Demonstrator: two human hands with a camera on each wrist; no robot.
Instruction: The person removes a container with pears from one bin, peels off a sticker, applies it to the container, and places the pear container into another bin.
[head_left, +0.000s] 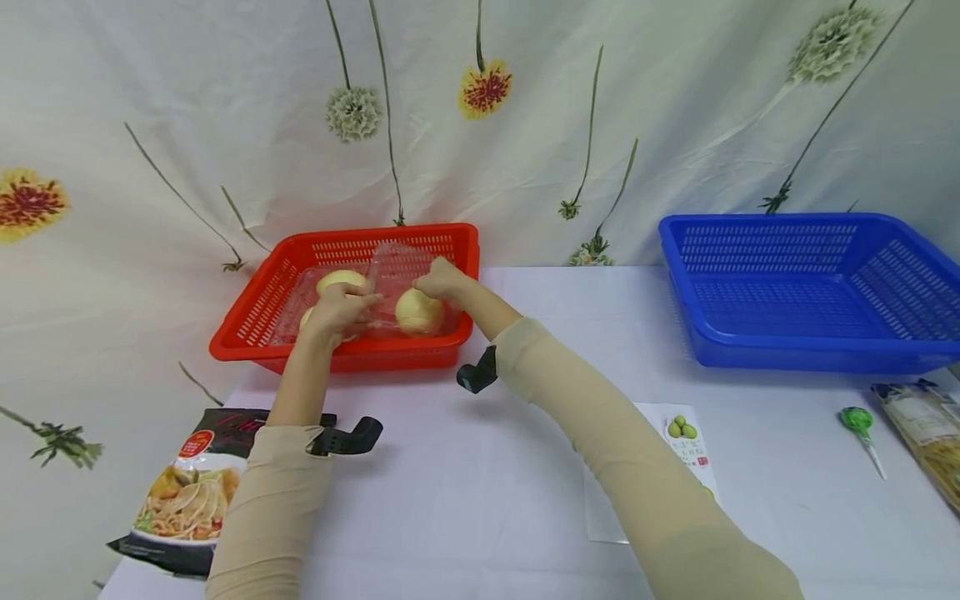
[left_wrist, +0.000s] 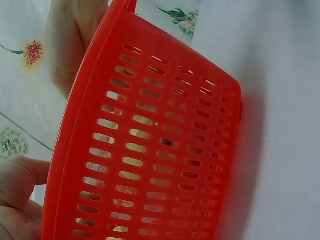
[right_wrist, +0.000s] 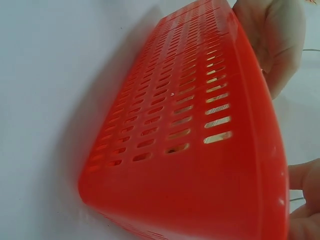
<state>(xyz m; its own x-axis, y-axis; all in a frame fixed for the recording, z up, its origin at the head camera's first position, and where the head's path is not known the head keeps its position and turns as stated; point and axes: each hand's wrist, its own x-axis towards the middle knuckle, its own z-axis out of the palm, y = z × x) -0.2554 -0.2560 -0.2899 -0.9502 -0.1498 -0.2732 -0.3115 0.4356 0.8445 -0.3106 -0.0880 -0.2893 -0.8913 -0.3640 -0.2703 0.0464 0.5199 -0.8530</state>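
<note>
In the head view, a red basket (head_left: 345, 360) holds clear plastic packaging (head_left: 396, 265) with pale yellow round items (head_left: 418, 312) in it; their kind is not clear. My left hand (head_left: 341, 310) reaches over the basket's near rim, its fingers pinching the plastic near the middle. My right hand (head_left: 444, 282) comes in from the right, with curled fingers gripping the plastic beside the right-hand round item. Both wrist views mostly show the basket's slotted wall, which hides the fingertips. At the edges appear parts of the left hand (left_wrist: 17, 192) and right hand (right_wrist: 306, 202).
A blue basket (head_left: 795, 340) stands at the right. By my left forearm lies a noodle packet (head_left: 187, 492). Under my right forearm is a printed sheet (head_left: 678, 442). Farther right lie a green lollipop (head_left: 857, 421) and another food packet (head_left: 926, 429). A flowered cloth hangs behind.
</note>
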